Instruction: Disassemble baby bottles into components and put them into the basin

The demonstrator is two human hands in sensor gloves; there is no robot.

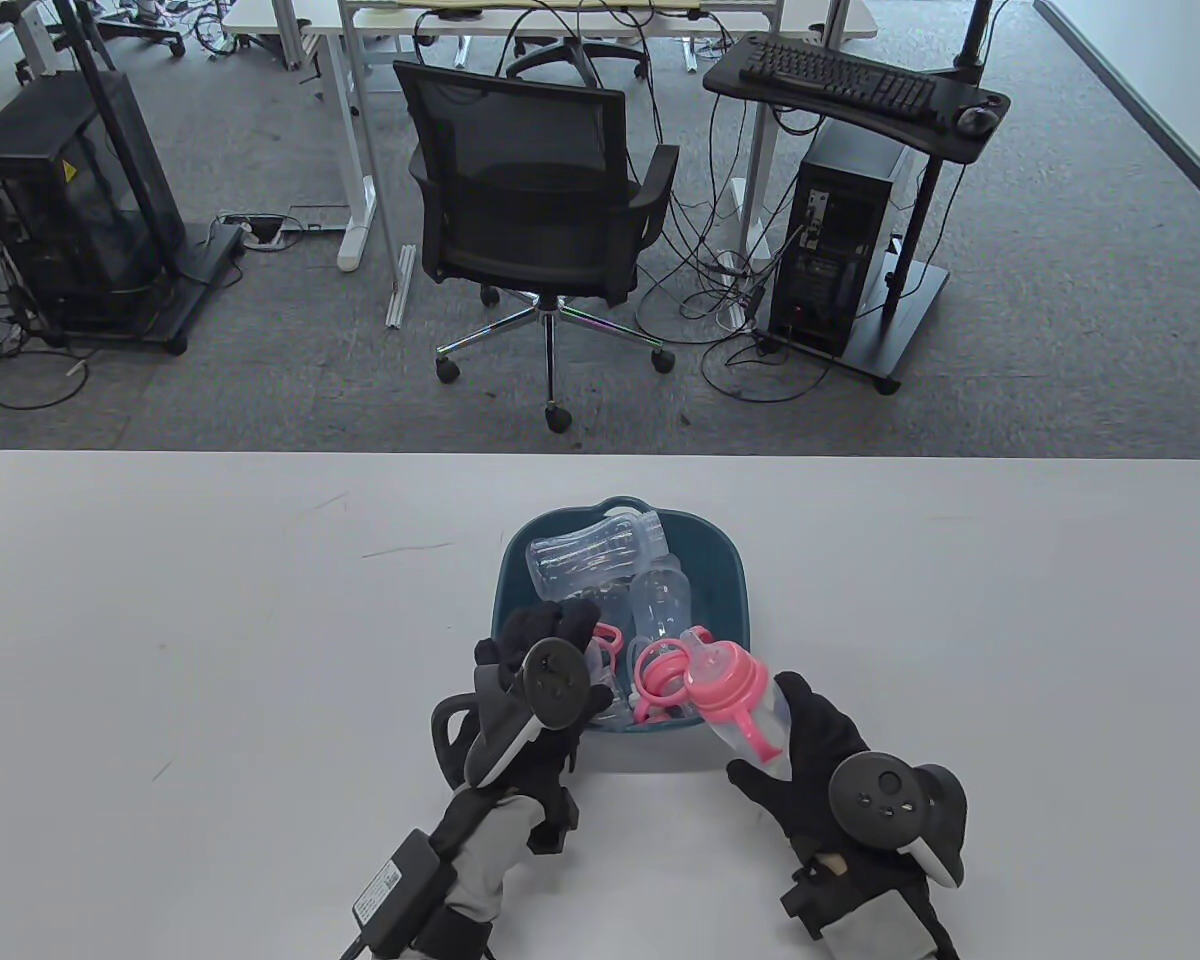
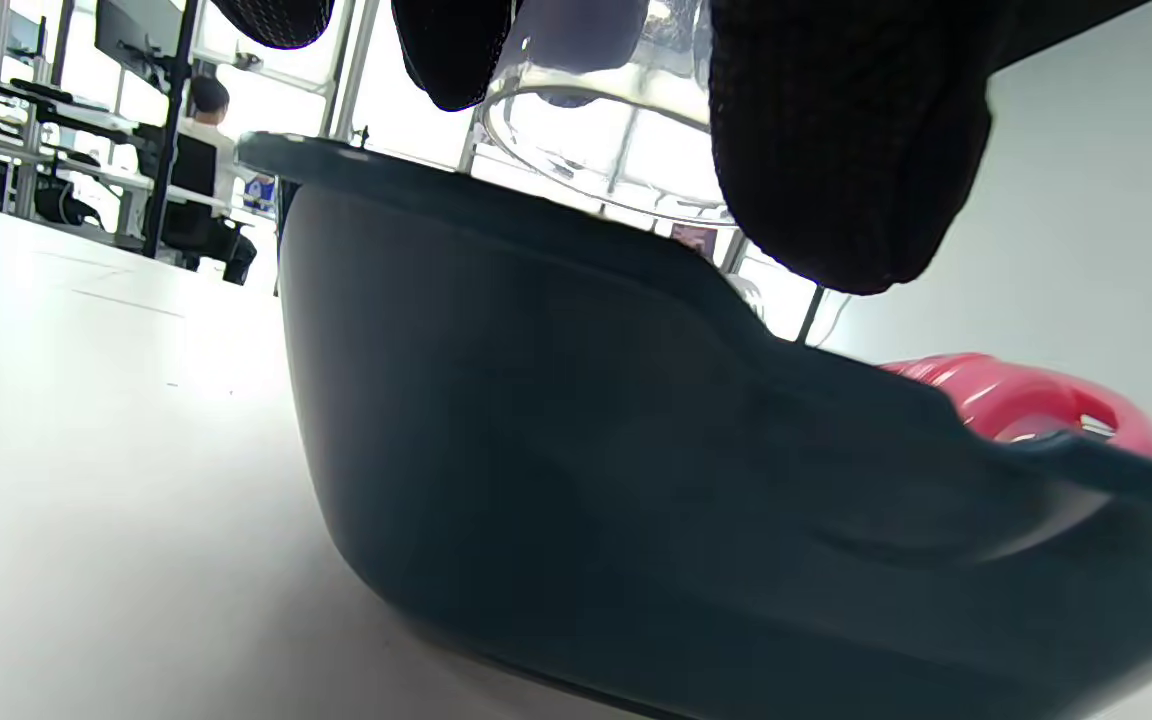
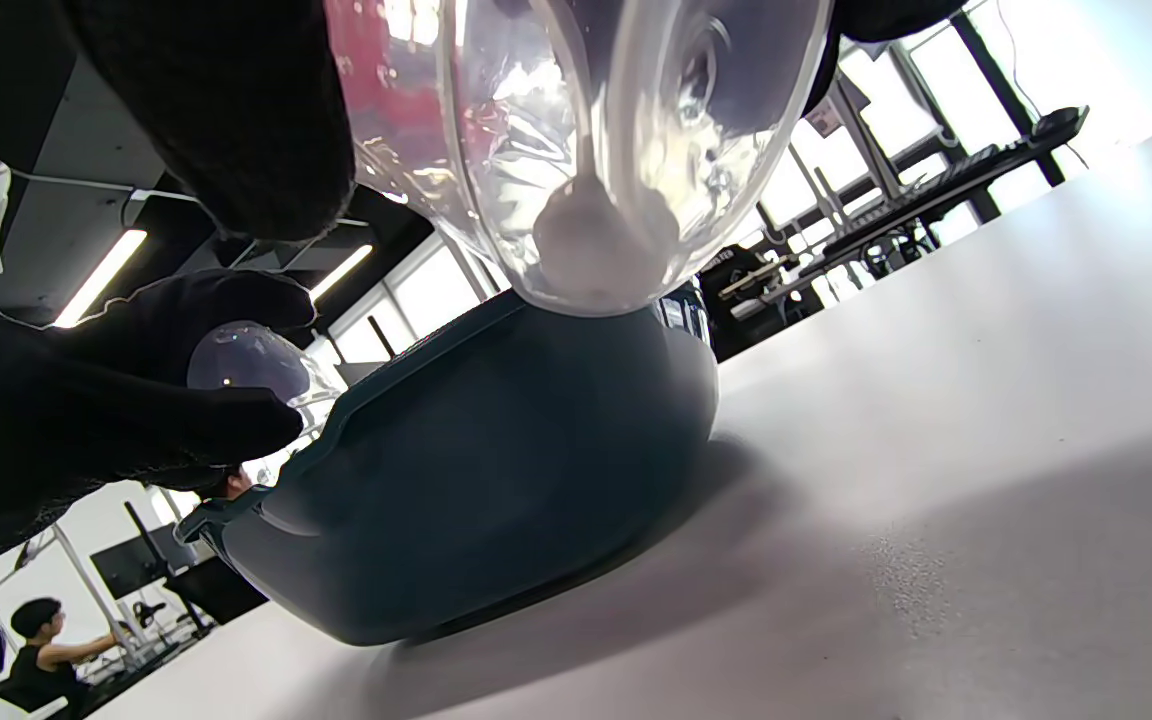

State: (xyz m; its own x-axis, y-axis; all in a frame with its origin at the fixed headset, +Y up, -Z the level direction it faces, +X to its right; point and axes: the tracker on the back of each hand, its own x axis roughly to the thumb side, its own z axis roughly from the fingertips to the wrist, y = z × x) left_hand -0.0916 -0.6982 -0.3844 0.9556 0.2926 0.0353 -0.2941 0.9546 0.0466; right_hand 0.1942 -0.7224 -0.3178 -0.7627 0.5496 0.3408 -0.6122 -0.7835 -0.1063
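Gripping pink-topped bottle [image 1: 735,705] lower right in right hand [image 1: 820,760], left hand [image 1: 545,650] pinching clear cap [image 2: 596,140] over basin [image 1: 520,560]; releasing low, then untwisting collar squarely

Dark teal basin [image 1: 730,585] on the table near its front edge; two clear bottle bodies [image 1: 592,556] lie on their sides inside, with pink handle rings [image 1: 657,680] at the near rim; one assembled bottle [image 1: 735,705], pink spout collar with handles on a clear body, tilted just beside the basin's near right corner; a clear cap [image 2: 601,150] sits above the near left rim.
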